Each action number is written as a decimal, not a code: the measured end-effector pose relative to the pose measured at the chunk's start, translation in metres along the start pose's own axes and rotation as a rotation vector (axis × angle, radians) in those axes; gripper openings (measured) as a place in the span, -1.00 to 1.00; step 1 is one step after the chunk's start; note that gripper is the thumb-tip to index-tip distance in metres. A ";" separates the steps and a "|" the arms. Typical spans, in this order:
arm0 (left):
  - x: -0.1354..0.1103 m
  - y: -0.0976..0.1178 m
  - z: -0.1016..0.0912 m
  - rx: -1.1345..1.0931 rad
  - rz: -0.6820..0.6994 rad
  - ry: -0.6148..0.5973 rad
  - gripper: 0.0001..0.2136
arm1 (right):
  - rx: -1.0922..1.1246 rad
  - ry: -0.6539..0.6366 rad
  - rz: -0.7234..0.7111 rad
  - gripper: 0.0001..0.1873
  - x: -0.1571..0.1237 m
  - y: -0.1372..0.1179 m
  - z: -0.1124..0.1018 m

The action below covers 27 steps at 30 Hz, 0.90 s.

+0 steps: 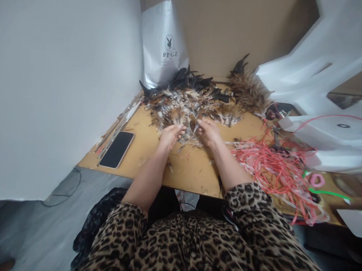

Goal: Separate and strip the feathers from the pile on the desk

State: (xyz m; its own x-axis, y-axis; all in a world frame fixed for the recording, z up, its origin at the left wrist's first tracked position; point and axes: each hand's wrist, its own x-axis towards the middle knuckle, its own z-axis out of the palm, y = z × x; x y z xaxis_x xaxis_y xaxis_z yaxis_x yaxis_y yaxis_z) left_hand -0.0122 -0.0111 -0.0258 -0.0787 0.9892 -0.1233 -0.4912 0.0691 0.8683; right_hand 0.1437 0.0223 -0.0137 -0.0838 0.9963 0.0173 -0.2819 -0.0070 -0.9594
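Observation:
A heap of brown, black and white feathers (191, 100) covers the far part of a wooden board (185, 167). My left hand (170, 136) rests at the heap's near edge with its fingers curled into the feathers. My right hand (208, 132) lies close beside it, fingers bent and pinching among the same feathers. What exactly each hand grips is too small to make out. Both forearms reach forward from leopard-print sleeves.
A black phone (117, 149) lies face up at the board's left. A tangle of red strings (266, 163) spreads on the right, with a pink ring (317, 180) and green cord (328, 193) beyond. A white bag (164, 43) stands behind the feathers; white foam sheets (330, 78) pile at right.

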 end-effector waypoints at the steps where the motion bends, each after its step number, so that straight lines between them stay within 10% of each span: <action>1: -0.001 -0.001 0.001 0.011 -0.015 -0.018 -0.86 | 0.092 -0.044 0.046 -0.67 -0.001 -0.002 -0.001; 27: -0.011 -0.004 0.010 0.066 -0.195 -0.136 -0.87 | -0.060 0.189 -0.102 -0.69 -0.018 0.003 0.021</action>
State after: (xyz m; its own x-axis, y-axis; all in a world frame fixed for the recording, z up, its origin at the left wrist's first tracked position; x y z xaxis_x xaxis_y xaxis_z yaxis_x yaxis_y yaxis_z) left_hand -0.0007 -0.0211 -0.0225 0.1319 0.9642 -0.2298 -0.4274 0.2645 0.8645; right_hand 0.1241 0.0024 -0.0112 0.1248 0.9899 0.0669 -0.2218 0.0936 -0.9706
